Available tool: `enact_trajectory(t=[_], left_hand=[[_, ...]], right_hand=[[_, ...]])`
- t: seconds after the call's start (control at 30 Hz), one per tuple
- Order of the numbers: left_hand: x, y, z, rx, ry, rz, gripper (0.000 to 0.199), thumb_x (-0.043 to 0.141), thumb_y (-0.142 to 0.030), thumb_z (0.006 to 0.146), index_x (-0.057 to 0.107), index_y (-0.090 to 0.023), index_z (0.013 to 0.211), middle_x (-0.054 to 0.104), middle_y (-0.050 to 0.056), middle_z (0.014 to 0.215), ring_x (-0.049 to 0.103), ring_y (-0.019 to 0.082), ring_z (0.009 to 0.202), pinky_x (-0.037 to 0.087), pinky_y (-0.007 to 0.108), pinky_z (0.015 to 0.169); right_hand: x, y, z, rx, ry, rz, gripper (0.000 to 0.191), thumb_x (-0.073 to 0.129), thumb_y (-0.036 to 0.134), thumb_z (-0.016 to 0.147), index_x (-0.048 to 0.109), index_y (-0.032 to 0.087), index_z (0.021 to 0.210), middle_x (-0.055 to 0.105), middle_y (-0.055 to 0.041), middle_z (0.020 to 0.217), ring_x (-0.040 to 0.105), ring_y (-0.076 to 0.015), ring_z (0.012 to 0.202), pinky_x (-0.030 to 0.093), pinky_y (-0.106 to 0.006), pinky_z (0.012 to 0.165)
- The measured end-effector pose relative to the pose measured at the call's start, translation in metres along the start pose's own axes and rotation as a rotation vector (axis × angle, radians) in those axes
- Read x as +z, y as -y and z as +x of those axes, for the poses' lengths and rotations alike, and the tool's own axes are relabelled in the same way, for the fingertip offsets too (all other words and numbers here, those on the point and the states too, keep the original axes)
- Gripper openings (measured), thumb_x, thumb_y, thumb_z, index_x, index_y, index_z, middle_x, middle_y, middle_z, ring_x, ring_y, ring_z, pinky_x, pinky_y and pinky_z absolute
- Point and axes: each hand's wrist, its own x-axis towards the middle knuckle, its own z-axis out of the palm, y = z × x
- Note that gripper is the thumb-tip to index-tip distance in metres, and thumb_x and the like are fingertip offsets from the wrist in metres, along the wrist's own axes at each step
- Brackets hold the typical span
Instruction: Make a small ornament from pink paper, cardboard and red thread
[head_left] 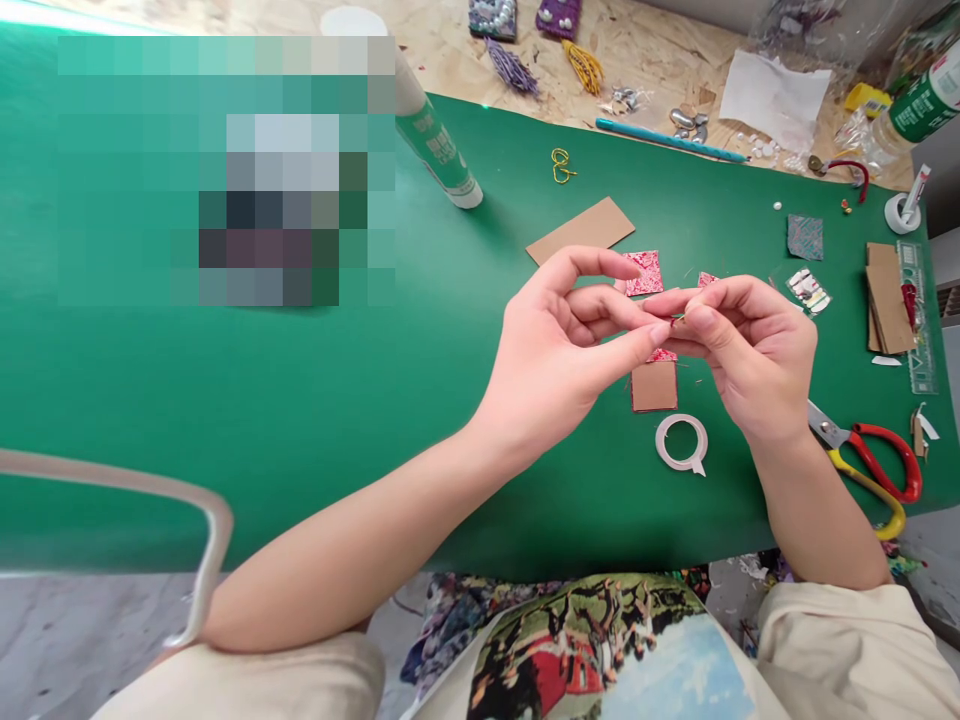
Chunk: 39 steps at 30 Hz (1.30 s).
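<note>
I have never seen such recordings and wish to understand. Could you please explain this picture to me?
There is no machine: a person works bare-handed, seen by a camera on that person's own head, looking forward and down. The left hand seems to pinch a tiny dark-red thing in its grip; the right hand is close beside it, but what its fingertips hold is too small to tell. On the green surface lie cardboard, a red patterned piece, a tape roll and scissors, among others.
</note>
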Motion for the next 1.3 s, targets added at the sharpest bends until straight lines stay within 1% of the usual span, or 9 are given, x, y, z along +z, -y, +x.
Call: enact_trajectory(t=[0.2,0.3,0.47,0.6,0.7,0.83,1.03,1.3], left_hand=[[0.0007,-0.0013,-0.0005,-0.02,0.015,-0.003,0.042,0.09,-0.024,0.068,0.057,-0.022,0.094,0.07,-0.006,0.068,0.079,0.019,0.084,0.065,0.034,0.092],[0.001,-0.0016,-0.0004,-0.02,0.011,-0.008,0.042,0.09,-0.024,0.067,0.057,-0.021,0.094,0.07,-0.006,0.068,0.079,0.019,0.082,0.065,0.034,0.091],[0.001,-0.0015,-0.0005,-0.011,0.007,-0.016,0.042,0.091,-0.025,0.067,0.058,-0.021,0.093,0.071,-0.007,0.067,0.078,0.017,0.078,0.065,0.034,0.091],[0.0002,-0.0011,0.0003,-0.012,0.009,-0.026,0.044,0.092,-0.027,0.067,0.058,-0.021,0.093,0.071,-0.006,0.068,0.077,0.015,0.074,0.065,0.032,0.088],[-0.0009,-0.0008,0.0011,-0.032,0.021,-0.037,0.044,0.092,-0.027,0.066,0.057,-0.021,0.094,0.071,-0.006,0.068,0.076,0.014,0.07,0.066,0.029,0.083],[-0.0021,-0.0009,0.0019,-0.057,0.041,-0.058,0.045,0.092,-0.026,0.064,0.058,-0.022,0.093,0.07,-0.006,0.068,0.075,0.014,0.067,0.065,0.029,0.077],[-0.0022,-0.0009,0.002,-0.061,0.045,-0.046,0.045,0.093,-0.028,0.064,0.058,-0.022,0.092,0.07,-0.006,0.069,0.075,0.015,0.068,0.066,0.031,0.079],[-0.0027,-0.0005,0.0022,-0.063,0.043,-0.033,0.044,0.093,-0.029,0.065,0.059,-0.023,0.092,0.07,-0.005,0.069,0.075,0.015,0.069,0.065,0.03,0.078]], right_hand=[[0.0002,0.002,0.0007,-0.003,-0.001,-0.014,0.016,0.077,0.035,0.088,0.069,0.022,0.083,0.083,-0.0002,0.093,0.08,-0.0182,0.088,0.071,-0.034,0.079],[0.0002,0.0028,0.0004,0.012,0.002,-0.011,0.017,0.077,0.036,0.088,0.069,0.022,0.083,0.083,-0.0004,0.094,0.08,-0.0186,0.089,0.071,-0.035,0.08],[0.0003,0.004,0.0001,0.048,0.003,-0.026,0.022,0.078,0.042,0.086,0.068,0.022,0.083,0.083,-0.0013,0.095,0.08,-0.0201,0.093,0.071,-0.036,0.082],[0.0001,0.0045,0.0004,0.047,0.003,-0.037,0.025,0.078,0.044,0.086,0.067,0.022,0.083,0.082,-0.0015,0.094,0.08,-0.0197,0.093,0.07,-0.035,0.08],[-0.0002,0.0042,0.0005,0.03,0.005,-0.058,0.024,0.077,0.044,0.086,0.067,0.022,0.083,0.082,-0.0013,0.092,0.08,-0.0187,0.091,0.07,-0.033,0.079],[-0.0004,0.0034,0.0008,-0.002,0.01,-0.047,0.022,0.077,0.042,0.087,0.067,0.022,0.084,0.082,-0.0014,0.093,0.08,-0.0185,0.09,0.07,-0.033,0.079],[-0.0002,0.0026,0.0012,0.033,0.006,-0.066,0.028,0.076,0.048,0.086,0.065,0.023,0.083,0.082,-0.0021,0.093,0.08,-0.02,0.091,0.071,-0.034,0.075],[0.0009,0.0019,0.0012,-0.002,-0.002,-0.035,0.021,0.077,0.04,0.087,0.066,0.022,0.083,0.082,-0.0011,0.091,0.08,-0.019,0.087,0.07,-0.035,0.078]])
